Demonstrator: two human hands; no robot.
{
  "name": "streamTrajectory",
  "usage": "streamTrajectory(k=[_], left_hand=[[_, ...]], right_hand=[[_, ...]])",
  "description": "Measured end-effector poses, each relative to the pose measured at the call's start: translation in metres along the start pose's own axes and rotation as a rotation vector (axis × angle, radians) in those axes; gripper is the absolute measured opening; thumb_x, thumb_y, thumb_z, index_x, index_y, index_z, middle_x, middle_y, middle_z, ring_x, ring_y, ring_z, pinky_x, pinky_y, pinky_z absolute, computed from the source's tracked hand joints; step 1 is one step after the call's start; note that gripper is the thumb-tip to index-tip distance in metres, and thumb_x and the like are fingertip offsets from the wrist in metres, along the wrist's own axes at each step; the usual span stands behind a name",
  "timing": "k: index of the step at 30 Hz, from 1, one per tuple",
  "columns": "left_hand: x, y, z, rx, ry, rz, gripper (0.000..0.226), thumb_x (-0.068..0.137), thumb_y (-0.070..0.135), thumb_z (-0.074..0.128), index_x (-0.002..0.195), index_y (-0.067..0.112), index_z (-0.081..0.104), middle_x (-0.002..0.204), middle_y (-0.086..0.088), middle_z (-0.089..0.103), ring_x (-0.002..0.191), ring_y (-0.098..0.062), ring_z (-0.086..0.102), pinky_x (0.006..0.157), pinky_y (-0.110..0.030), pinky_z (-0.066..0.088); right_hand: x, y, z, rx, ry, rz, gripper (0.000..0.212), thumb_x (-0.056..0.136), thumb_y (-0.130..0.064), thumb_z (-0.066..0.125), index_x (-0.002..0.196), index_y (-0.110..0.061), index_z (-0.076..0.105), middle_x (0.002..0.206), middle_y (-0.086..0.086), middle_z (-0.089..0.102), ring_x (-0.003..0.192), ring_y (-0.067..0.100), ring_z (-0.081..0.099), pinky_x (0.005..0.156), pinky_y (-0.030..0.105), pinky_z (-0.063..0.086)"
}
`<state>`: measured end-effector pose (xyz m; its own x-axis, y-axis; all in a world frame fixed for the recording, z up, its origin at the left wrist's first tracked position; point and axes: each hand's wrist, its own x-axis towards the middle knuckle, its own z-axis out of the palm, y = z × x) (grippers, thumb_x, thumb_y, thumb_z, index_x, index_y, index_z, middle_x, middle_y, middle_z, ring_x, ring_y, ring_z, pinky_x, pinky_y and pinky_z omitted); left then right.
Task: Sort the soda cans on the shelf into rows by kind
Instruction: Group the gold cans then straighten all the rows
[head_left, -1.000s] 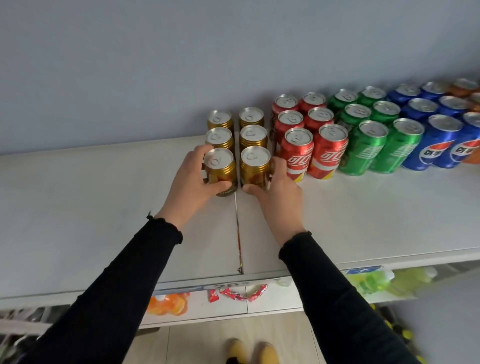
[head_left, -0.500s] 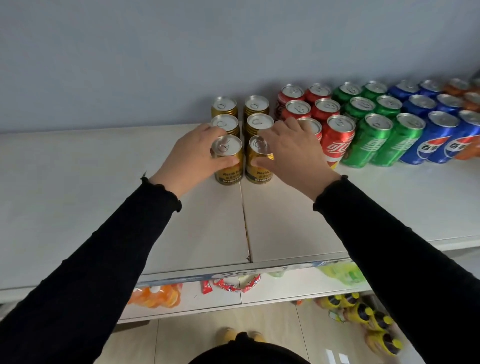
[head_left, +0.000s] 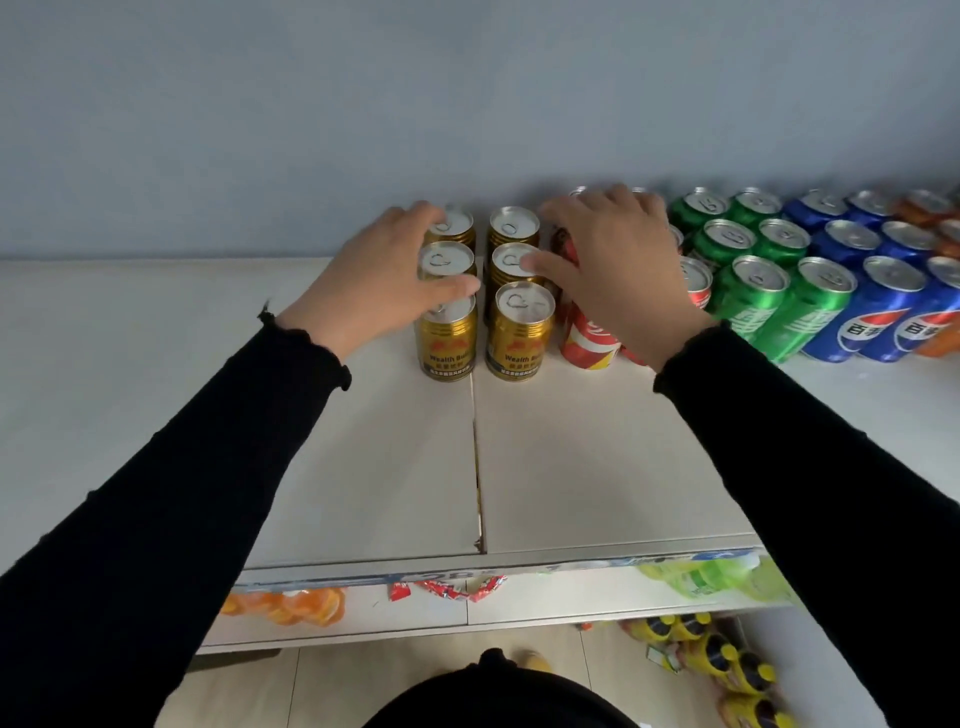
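Sorting appears nearly complete — gold cans (head_left: 521, 332), red cans (head_left: 589, 340), green cans (head_left: 753, 301) and blue cans (head_left: 878, 317) stand grouped on the shelf (head_left: 597, 457). Left hand (head_left: 374, 288) and right hand (head_left: 613, 265) rest loosely spread over the tops, gripping nothing — only straightening seems left.

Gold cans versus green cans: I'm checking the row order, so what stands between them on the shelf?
In the head view, red cans stand between the gold cans and green cans, mostly hidden under the right hand.
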<state>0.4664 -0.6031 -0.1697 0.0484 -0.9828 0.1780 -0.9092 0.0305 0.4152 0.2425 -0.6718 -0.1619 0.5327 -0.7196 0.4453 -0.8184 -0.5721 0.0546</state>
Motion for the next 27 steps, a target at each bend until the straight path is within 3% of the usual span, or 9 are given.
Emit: streamTrajectory(k=[4, 7, 10, 13, 16, 19, 21, 23, 27], left_hand=[[0.042, 0.011, 0.001, 0.166, -0.052, -0.074, 0.065, 0.089, 0.059, 0.059, 0.137, 0.016, 0.052, 0.129, -0.008, 0.058, 0.111, -0.027, 0.057, 0.083, -0.033, 0.041], [0.060, 0.014, 0.013, 0.298, -0.095, -0.112, 0.052, 0.085, 0.059, 0.063, 0.108, 0.012, 0.065, 0.103, -0.009, 0.066, 0.087, -0.025, 0.055, 0.071, -0.033, 0.037], [0.066, 0.011, 0.020, 0.310, -0.060, -0.131, 0.045, 0.084, 0.056, 0.066, 0.097, 0.013, 0.063, 0.089, -0.005, 0.063, 0.080, -0.023, 0.053, 0.067, -0.033, 0.035], [0.063, 0.010, 0.020, 0.284, -0.048, -0.137, 0.053, 0.083, 0.058, 0.068, 0.109, 0.013, 0.061, 0.098, -0.005, 0.064, 0.084, -0.023, 0.052, 0.069, -0.033, 0.035], [0.056, 0.013, 0.015, 0.265, 0.002, -0.138, 0.075, 0.081, 0.065, 0.066, 0.131, 0.012, 0.049, 0.116, -0.008, 0.059, 0.098, -0.026, 0.056, 0.075, -0.034, 0.039], [0.052, 0.037, 0.008, 0.192, 0.088, 0.010, 0.070, 0.085, 0.062, 0.063, 0.135, 0.015, 0.049, 0.128, -0.008, 0.054, 0.111, -0.026, 0.056, 0.084, -0.034, 0.042], [0.053, 0.066, 0.010, 0.090, 0.003, 0.139, 0.062, 0.088, 0.057, 0.064, 0.137, 0.021, 0.051, 0.131, 0.000, 0.053, 0.114, -0.019, 0.054, 0.086, -0.030, 0.039], [0.054, 0.093, 0.018, 0.098, -0.118, 0.228, 0.060, 0.089, 0.055, 0.063, 0.140, 0.026, 0.050, 0.134, 0.004, 0.051, 0.118, -0.015, 0.051, 0.087, -0.028, 0.037], [0.059, 0.119, 0.041, 0.172, -0.218, 0.310, 0.057, 0.090, 0.055, 0.060, 0.139, 0.027, 0.053, 0.135, 0.000, 0.054, 0.120, -0.020, 0.053, 0.098, -0.038, 0.045]], right_hand=[[0.044, 0.001, 0.009, -0.055, -0.169, -0.081, 0.047, 0.093, -0.058, 0.051, 0.115, -0.019, 0.063, 0.106, 0.005, 0.070, 0.101, 0.029, 0.063, 0.098, 0.044, 0.036], [0.063, -0.002, 0.033, -0.074, -0.275, -0.121, 0.049, 0.088, -0.065, 0.053, 0.097, -0.017, 0.059, 0.097, 0.003, 0.067, 0.094, 0.027, 0.063, 0.082, 0.039, 0.042], [0.065, 0.002, 0.045, -0.019, -0.273, -0.139, 0.051, 0.085, -0.063, 0.060, 0.106, -0.017, 0.060, 0.100, 0.006, 0.066, 0.097, 0.029, 0.063, 0.074, 0.036, 0.043], [0.066, 0.011, 0.039, 0.048, -0.286, -0.143, 0.055, 0.086, -0.062, 0.060, 0.118, -0.018, 0.059, 0.108, 0.005, 0.068, 0.102, 0.030, 0.063, 0.087, 0.039, 0.046], [0.067, 0.043, 0.009, 0.259, -0.298, -0.101, 0.045, 0.086, -0.062, 0.059, 0.111, -0.025, 0.061, 0.102, -0.004, 0.069, 0.098, 0.023, 0.064, 0.099, 0.044, 0.043], [0.053, 0.084, -0.028, 0.498, -0.351, -0.050, 0.028, 0.086, -0.049, 0.069, 0.106, -0.029, 0.069, 0.100, -0.010, 0.070, 0.096, 0.012, 0.066, 0.093, 0.035, 0.049], [0.036, 0.105, -0.041, 0.476, -0.412, -0.044, 0.027, 0.087, -0.043, 0.072, 0.110, -0.029, 0.070, 0.103, -0.009, 0.071, 0.098, 0.011, 0.066, 0.087, 0.030, 0.050], [0.019, 0.120, -0.046, 0.395, -0.438, -0.060, 0.033, 0.083, -0.050, 0.071, 0.113, -0.035, 0.069, 0.104, -0.012, 0.069, 0.098, 0.010, 0.064, 0.089, 0.034, 0.049], [-0.007, 0.133, -0.043, 0.170, -0.439, -0.111, 0.046, 0.081, -0.056, 0.070, 0.121, -0.035, 0.064, 0.102, -0.012, 0.057, 0.095, 0.017, 0.058, 0.082, 0.033, 0.034]])
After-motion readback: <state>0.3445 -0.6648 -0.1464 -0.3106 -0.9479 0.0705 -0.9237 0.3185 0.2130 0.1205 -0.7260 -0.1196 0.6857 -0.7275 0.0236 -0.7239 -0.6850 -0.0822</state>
